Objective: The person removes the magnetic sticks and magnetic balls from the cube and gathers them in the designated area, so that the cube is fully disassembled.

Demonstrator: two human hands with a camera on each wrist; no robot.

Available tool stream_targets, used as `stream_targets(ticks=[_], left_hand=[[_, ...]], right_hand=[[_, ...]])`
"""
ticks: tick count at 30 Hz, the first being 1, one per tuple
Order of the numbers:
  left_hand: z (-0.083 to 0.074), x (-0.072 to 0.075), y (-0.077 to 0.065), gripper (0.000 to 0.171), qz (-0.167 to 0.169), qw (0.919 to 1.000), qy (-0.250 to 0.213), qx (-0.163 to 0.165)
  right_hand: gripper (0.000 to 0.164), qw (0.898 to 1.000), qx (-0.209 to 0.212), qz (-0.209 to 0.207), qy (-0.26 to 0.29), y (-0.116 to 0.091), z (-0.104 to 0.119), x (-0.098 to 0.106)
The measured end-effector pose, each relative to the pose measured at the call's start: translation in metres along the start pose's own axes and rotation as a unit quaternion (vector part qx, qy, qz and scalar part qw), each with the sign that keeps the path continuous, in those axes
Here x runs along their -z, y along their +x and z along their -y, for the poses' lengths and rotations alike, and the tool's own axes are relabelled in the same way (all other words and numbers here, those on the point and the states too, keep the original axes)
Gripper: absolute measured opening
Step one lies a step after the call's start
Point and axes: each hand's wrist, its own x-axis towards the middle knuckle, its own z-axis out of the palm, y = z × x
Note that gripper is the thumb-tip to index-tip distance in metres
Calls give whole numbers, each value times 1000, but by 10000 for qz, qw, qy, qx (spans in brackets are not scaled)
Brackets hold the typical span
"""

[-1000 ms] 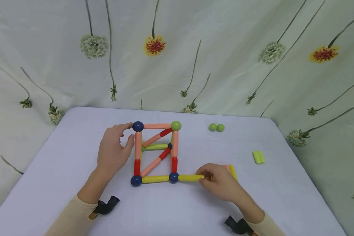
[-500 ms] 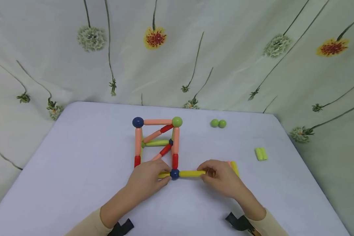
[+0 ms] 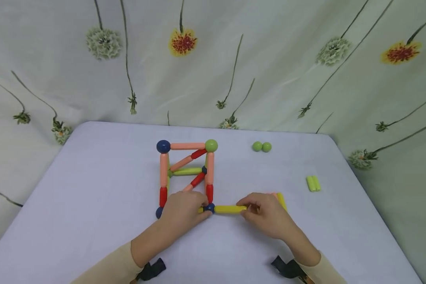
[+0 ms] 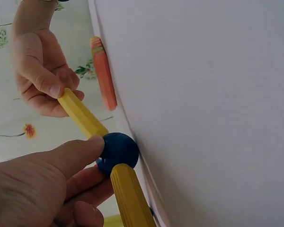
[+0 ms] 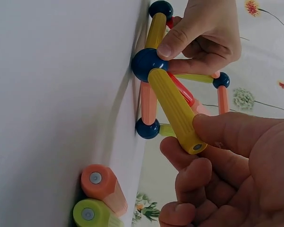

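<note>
A box-like frame of magnetic rods (image 3: 163, 169) and balls stands on the table, with salmon, red, yellow and green rods. At its front right corner, my left hand (image 3: 184, 211) pinches a blue ball (image 4: 120, 152) between thumb and fingers. One yellow rod (image 3: 228, 209) sticks out to the right from that ball. My right hand (image 3: 266, 216) pinches this rod's outer end, where a metal tip shows in the right wrist view. The left hand covers much of the front yellow rod (image 5: 155, 30) and part of the front left blue ball (image 3: 159, 212).
Two green balls (image 3: 261, 146) lie at the back right of the white table (image 3: 92, 177). Two short green rods (image 3: 313, 184) rest further right. Behind my right hand lie a salmon rod (image 5: 104, 187) and a yellow rod (image 3: 281, 200). A flowered cloth hangs behind.
My left hand has left the frame's back left ball, come forward and right, and taken hold of the front right blue ball. My right hand keeps pinching the yellow rod in place.
</note>
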Motion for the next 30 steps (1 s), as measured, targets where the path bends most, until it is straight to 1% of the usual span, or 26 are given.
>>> stream_targets(ticks=[4,6,9,12,14,17,21,25,30], left_hand=[[-4,2,1,26,-27,9998,177,38],[-5,2,2,25,-48,9996,257,54],[-6,1,2,18,-83,9995,294,44],[-8,-1,2,17,-101,9996,254,-30],[-9,-1,2,21,-127,9996,211,-140],[-10,-1,2,28,-159,9987,282,-395],[-10,-3,1,33,-34,9977,291,-610],[-10,-5,4,34,64,9979,280,-580],[-12,-5,7,30,-10,9981,323,-531]], right_hand=[[21,9997,-242,22,0,0,0,0],[19,9988,-492,12,47,0,1,0],[17,9955,-925,-53,194,-2,1,1],[16,9930,-1136,-115,316,-3,0,1],[16,9936,-1072,-128,339,-3,0,1],[17,9954,-879,-132,349,-3,-1,0],[18,9969,-719,-130,308,-2,-1,0],[20,9974,-661,-142,267,-3,-2,0],[19,9967,-754,-122,271,-3,-5,2]])
